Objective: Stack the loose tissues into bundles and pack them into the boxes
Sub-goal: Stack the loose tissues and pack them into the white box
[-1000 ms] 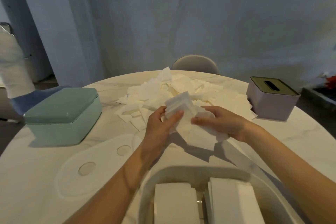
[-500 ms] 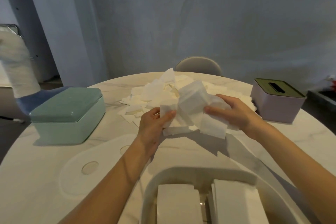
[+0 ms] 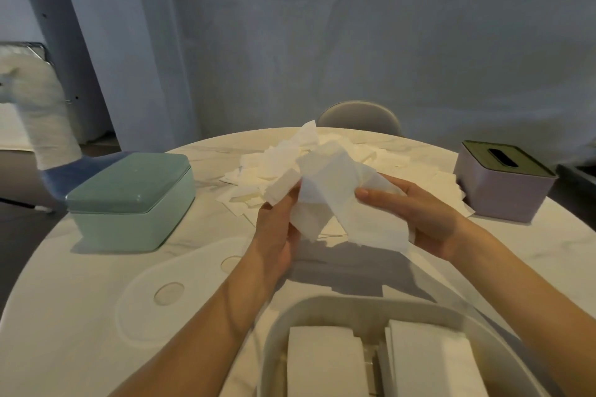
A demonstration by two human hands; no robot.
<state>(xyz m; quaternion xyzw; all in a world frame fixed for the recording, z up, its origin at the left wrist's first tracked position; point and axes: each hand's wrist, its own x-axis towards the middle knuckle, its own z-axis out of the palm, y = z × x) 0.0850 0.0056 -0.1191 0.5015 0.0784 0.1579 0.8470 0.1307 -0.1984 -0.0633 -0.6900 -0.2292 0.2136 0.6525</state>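
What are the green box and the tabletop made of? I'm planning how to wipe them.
Green box: probably matte plastic, with rounded moulded corners and an even, dull sheen. Tabletop: white with faint grey veins, smooth, so marble or marble-look; which one cannot be told.

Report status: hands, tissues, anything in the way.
Left hand and right hand both grip a bunch of tissues above the table. Loose pile behind. White open box nearest, partly filled. Nothing blocking.

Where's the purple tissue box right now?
In the head view, the purple tissue box sits at the table's right edge, lid on, just right of the loose tissue pile and beyond the right hand.
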